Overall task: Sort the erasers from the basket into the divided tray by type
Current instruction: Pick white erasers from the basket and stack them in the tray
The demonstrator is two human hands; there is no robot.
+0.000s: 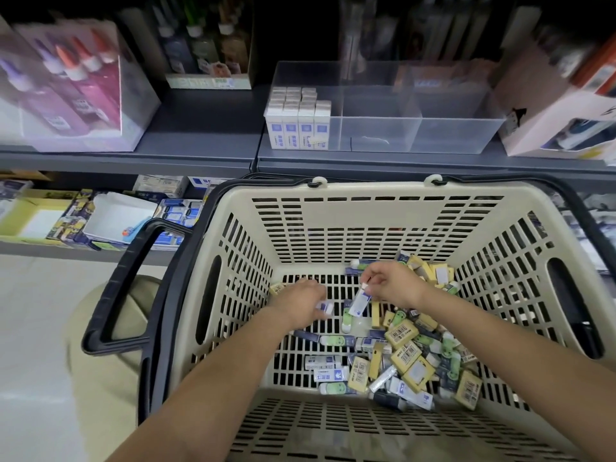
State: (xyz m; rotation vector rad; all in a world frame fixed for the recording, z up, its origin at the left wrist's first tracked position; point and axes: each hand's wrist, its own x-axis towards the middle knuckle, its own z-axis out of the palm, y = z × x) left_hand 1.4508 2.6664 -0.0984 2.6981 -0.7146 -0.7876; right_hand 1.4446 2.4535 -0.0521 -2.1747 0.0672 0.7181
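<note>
Right hand (393,285): pinches long blue eraser (359,302) by its white end, low inside the basket.
Left hand (301,303): fingers curled on small blue eraser (325,307); blurred.
Basket (376,191): loose erasers (410,358) heaped toward its right side and near edge.
Divided tray (450,135): on shelf (200,128); boxed erasers (298,128) upright in left compartment.

The basket (376,211) is beige with a slotted grid pattern, and its handles (123,281) are black. Its yellow erasers (401,333) carry black barcodes, the green erasers (336,340) show small faces, and the white-and-blue erasers (330,374) bear blue print. The tray (450,128), upper centre, is clear. The shelf (200,128) is grey.
</note>
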